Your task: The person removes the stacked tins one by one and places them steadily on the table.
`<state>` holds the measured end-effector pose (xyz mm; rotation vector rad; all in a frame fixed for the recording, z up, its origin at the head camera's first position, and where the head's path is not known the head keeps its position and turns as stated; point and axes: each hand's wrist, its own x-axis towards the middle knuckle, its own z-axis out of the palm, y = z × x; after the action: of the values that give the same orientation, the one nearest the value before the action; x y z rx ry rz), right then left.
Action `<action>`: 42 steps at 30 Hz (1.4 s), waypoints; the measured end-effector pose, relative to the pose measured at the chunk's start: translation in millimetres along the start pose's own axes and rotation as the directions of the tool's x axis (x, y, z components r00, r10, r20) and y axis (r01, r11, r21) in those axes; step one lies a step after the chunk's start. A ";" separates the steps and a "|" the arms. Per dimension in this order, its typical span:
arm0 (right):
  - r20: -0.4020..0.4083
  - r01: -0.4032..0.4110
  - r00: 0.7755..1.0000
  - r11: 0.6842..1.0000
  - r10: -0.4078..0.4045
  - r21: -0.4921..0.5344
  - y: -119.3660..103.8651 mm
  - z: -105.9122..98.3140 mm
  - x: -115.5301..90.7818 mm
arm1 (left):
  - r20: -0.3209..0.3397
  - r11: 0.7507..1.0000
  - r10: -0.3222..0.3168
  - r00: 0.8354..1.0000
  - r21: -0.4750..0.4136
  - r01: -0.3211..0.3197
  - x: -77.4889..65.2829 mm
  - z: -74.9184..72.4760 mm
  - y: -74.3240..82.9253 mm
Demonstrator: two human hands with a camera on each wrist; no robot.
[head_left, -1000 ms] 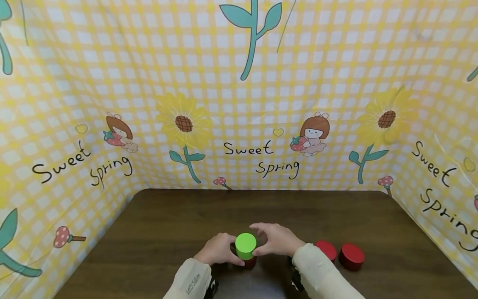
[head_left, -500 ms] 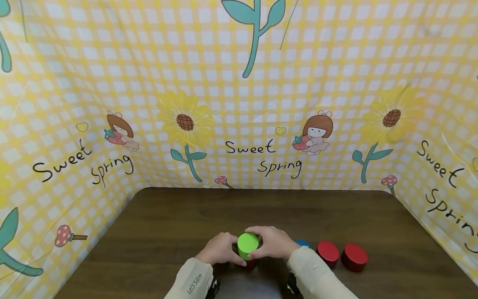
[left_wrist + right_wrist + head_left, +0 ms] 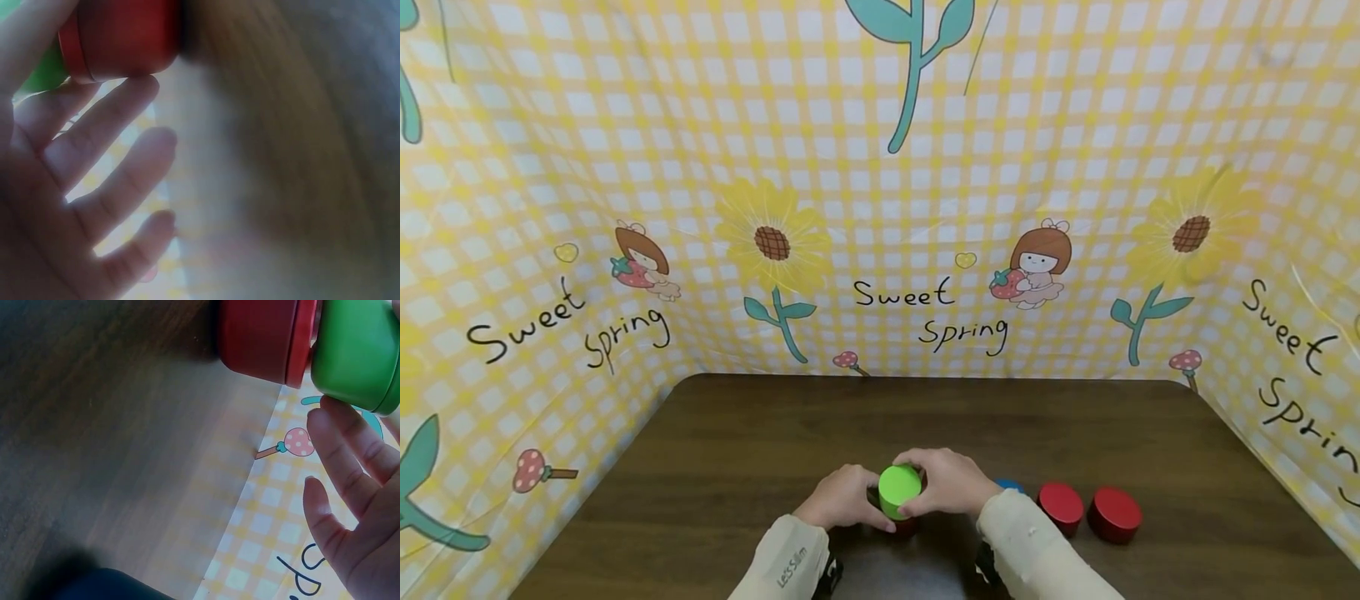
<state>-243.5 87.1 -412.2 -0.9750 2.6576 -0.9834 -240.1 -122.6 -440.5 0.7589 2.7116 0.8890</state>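
A light green round tin [image 3: 899, 490] stands over a red round tin [image 3: 902, 527], whose upper part it hides in the head view. My right hand [image 3: 951, 483] pinches the green tin between thumb and fingers from the right. From the left, my left hand [image 3: 844, 497] grips the red tin, its thumb in front. In the left wrist view, that red tin [image 3: 128, 37] touches a fingertip, while the other fingers spread loosely. The right wrist view has the green tin [image 3: 353, 353] close against the red one [image 3: 262, 337], with a narrow strip between them.
Two more red round tins [image 3: 1061, 507] [image 3: 1115, 515] stand on the dark wooden table [image 3: 760, 425] beyond the right forearm. A blue tin [image 3: 1010, 484] is partly hidden behind that wrist. Yellow checked cloth [image 3: 880, 208] encloses the back and sides.
My right hand has moved in and its fingers have come round the green tin. The blue tin has come into sight behind the right wrist. My left hand has barely moved.
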 end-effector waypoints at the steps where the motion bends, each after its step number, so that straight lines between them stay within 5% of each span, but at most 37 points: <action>1: -0.002 0.001 1.000 1.000 -0.001 -0.005 -0.3 -0.9 -0.1 | 0.005 1.000 0.000 1.000 0.000 0.000 0.2 -0.3 0.3; 14: -0.013 -0.005 1.000 0.995 0.003 -0.099 -2.7 -13.8 -10.5 | 0.050 1.000 0.005 0.999 -0.005 -0.005 0.3 1.3 1.6; 42: -0.051 -0.093 0.995 0.978 0.085 -0.184 16.1 -62.3 -53.2 | 0.023 0.997 -0.025 0.999 0.076 0.023 1.4 -2.4 4.9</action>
<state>-231.7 162.6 -378.5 -0.8684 2.8428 -0.7561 -240.0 -119.7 -435.7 0.7444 2.7409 0.7705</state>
